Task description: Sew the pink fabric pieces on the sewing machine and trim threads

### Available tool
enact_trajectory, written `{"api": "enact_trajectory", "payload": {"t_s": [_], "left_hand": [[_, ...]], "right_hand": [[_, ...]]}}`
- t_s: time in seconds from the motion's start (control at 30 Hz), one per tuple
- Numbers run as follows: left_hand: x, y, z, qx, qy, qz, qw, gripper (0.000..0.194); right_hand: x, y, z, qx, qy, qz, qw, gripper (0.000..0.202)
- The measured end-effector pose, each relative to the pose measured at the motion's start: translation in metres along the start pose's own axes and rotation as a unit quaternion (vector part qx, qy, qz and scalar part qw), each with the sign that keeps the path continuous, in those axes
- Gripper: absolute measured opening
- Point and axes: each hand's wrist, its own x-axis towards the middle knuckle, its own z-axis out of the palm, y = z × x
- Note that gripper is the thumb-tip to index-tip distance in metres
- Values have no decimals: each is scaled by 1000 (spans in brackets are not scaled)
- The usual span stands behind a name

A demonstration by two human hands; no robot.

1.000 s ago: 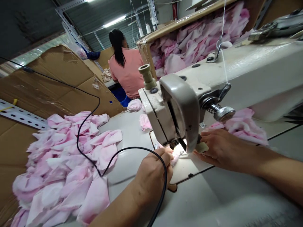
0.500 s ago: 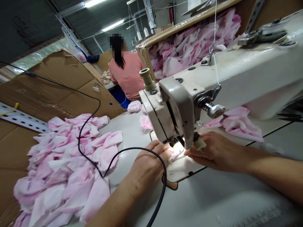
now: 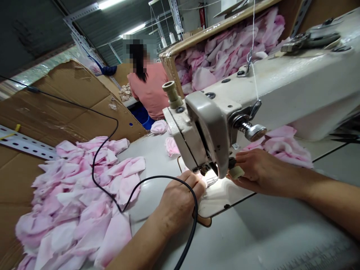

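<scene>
A white sewing machine (image 3: 213, 123) stands before me, its lamp lighting the needle area. My left hand (image 3: 181, 198) is on the left of the needle, fingers closed on a small pink fabric piece (image 3: 203, 179) that is mostly hidden by the fingers and glare. To the right of the needle, my right hand (image 3: 258, 170) is beside the machine head, with its fingertips partly hidden behind the beige lever (image 3: 236, 172). Right behind that hand lies a crumpled pink cloth (image 3: 289, 146). Whether the right fingers grip anything is hidden.
A large heap of pink fabric pieces (image 3: 81, 206) covers the table's left side. A black cable (image 3: 157, 176) loops over my left wrist. Small pink bundles (image 3: 171, 146) lie behind the machine head. A box of pink fabric (image 3: 225, 56) and a seated person (image 3: 149, 90) are farther back.
My right hand has moved away from the needle, slightly right and back. My left hand stays by the needle, and less of the fabric shows there.
</scene>
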Motion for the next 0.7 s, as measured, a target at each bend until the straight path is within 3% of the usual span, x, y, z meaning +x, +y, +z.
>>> {"api": "enact_trajectory", "payload": {"t_s": [0.13, 0.33, 0.47, 0.7], "left_hand": [[2, 4, 2, 29, -39, 10, 999, 56], [5, 15, 0, 55, -58, 10, 997, 24], [7, 22, -3, 76, -48, 14, 996, 19], [7, 31, -4, 115, -56, 6, 992, 16]], "right_hand": [[1, 1, -1, 8, 27, 20, 999, 26], [2, 3, 4, 0, 19, 38, 999, 27], [1, 2, 6, -33, -9, 53, 998, 35], [12, -13, 4, -71, -55, 83, 992, 20]]}}
